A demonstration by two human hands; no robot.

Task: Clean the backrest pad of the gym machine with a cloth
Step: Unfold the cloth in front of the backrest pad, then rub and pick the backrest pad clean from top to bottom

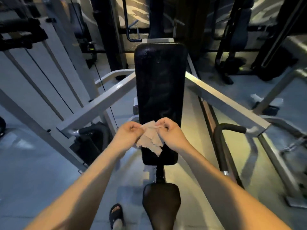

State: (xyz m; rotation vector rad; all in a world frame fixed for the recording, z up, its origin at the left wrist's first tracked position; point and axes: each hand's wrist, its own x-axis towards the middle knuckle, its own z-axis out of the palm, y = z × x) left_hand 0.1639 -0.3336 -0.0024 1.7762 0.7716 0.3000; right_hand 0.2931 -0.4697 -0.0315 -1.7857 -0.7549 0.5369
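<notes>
The black backrest pad runs up the middle of the shot, and a crumpled beige cloth hangs over its lower end, pinched between both hands. The left hand and right hand are curled tight on the cloth's top edge, fingertips tucked out of sight. Below sits the dark seat, cut off at the bottom, with 1 sandaled foot beside it, and the grey frame bars and background machines are pretty blurry.

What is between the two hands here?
A crumpled beige cloth, gripped by both the left hand and right hand, in front of the backrest pad; head view.
</notes>
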